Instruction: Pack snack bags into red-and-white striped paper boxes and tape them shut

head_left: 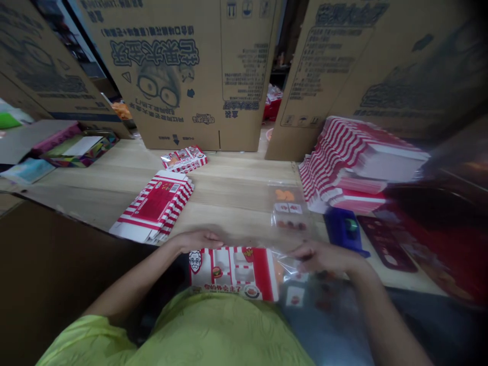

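A red-and-white candy box with cut-out windows and a cartoon figure lies close against my body. My left hand grips its far edge, thumb and fingers closed on the cardboard. At the box's right end, my right hand is closed on a transparent plastic tray with small coloured pieces in it. The tray's left end meets the box's right end; how far it reaches inside I cannot tell. Beyond my right hand, a second transparent tray with orange and brown pieces rests on the table.
Flat striped boxes are stacked at left, with a filled striped box behind them. A taller striped stack stands at right, beside a blue plastic object. Large cardboard cartons wall off the table's back.
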The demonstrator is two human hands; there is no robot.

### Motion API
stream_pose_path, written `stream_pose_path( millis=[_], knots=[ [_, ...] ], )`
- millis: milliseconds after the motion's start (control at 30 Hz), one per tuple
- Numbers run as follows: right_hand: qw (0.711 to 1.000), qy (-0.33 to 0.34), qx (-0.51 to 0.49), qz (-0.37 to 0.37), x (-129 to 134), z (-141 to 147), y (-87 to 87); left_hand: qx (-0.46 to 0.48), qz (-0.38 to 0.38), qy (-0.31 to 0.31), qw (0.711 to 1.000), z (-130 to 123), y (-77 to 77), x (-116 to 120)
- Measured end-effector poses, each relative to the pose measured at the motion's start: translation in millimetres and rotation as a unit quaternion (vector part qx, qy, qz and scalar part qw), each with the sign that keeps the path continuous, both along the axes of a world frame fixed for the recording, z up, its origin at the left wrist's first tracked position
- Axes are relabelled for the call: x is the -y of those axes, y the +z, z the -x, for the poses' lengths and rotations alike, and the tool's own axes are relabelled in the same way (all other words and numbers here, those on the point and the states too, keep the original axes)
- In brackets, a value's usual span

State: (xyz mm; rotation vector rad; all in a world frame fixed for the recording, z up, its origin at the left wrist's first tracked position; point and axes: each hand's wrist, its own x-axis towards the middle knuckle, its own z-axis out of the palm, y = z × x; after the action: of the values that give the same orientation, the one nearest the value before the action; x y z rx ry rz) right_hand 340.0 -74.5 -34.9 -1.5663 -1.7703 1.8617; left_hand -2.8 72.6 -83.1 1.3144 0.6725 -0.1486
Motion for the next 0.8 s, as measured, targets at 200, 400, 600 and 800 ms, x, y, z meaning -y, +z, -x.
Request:
stream_pose_path(
  millis=[200, 400, 600, 800],
  knots=[
    [1.0, -0.013, -0.018, -0.006, 19, -3, -4.3, 0.014, -0.022, 0.073, 0.997, -1, -19.9, 5],
    [0.999, -0.008, -0.044, 0.016, 20, 6, 3.5, 0.009, -0.045, 0.107, 0.993, -3, -23.1, 14],
    [1.0, -0.017, 0.009, 0.007, 12, 5, 0.4, 0.022, -0.093, 0.125, 0.988, -1, -20.7, 19],
    [1.0, 0.022, -0.013, 0.011, 4, 16, 0.6, 0.02, -0.13, 0.113, 0.985, -3, -19.3, 20]
  ],
)
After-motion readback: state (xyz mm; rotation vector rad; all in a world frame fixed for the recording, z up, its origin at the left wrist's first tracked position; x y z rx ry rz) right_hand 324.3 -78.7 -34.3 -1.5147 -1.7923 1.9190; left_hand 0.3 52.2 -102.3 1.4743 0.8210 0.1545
